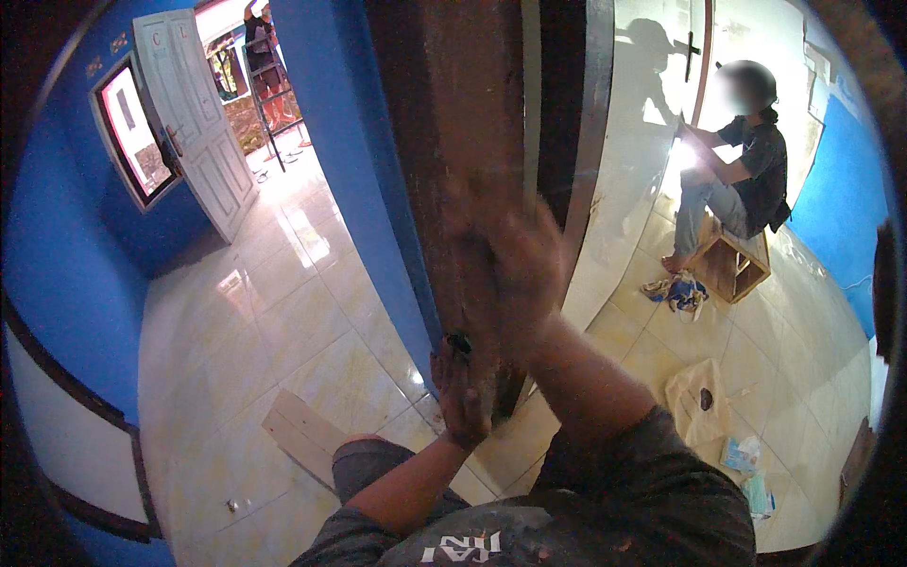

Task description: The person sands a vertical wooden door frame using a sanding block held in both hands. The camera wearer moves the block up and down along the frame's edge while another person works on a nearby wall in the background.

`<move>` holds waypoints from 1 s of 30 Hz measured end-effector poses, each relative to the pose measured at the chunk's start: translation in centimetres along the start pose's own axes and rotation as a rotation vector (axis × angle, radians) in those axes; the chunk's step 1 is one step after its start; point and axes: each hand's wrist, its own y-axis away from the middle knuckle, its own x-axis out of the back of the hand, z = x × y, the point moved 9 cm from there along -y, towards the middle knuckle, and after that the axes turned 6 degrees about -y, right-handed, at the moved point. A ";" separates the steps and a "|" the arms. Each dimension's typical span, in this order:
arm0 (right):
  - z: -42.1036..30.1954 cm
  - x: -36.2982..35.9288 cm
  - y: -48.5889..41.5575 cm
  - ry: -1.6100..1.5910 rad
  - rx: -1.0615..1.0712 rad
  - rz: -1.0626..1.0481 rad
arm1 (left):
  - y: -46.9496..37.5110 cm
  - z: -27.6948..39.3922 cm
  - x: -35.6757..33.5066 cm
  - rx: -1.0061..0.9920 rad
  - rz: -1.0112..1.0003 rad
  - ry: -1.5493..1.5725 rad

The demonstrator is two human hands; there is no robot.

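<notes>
Before me stands a dark brown wooden door frame (475,92) at the end of a blue wall (333,106). My right hand (524,269) is raised against the frame's face, blurred; whether it holds something cannot be made out. Lower down, my left hand (459,390) rests against the frame's lower part, fingers pointing up. A small black object (459,343) shows at its fingertips; its kind is unclear, and so is whether the hand grips it.
A wooden board (301,429) lies on the tiled floor at left. On the right, a person (758,156) sits on a wooden box (733,269) near a bright light; cloths (684,292) and a plastic bag (698,404) lie about. Another person (266,64) stands on a ladder (273,106) outside.
</notes>
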 end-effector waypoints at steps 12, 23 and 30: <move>3.8 1.7 14.2 -0.085 -0.319 -0.077 | -2.0 1.8 0.8 -0.010 -0.084 0.080; -0.5 0.1 -1.3 0.165 0.060 0.098 | 0.0 -0.1 0.1 0.010 0.000 0.038; 2.1 2.3 11.3 0.063 -0.001 -0.033 | -1.3 1.3 0.6 0.020 -0.061 0.066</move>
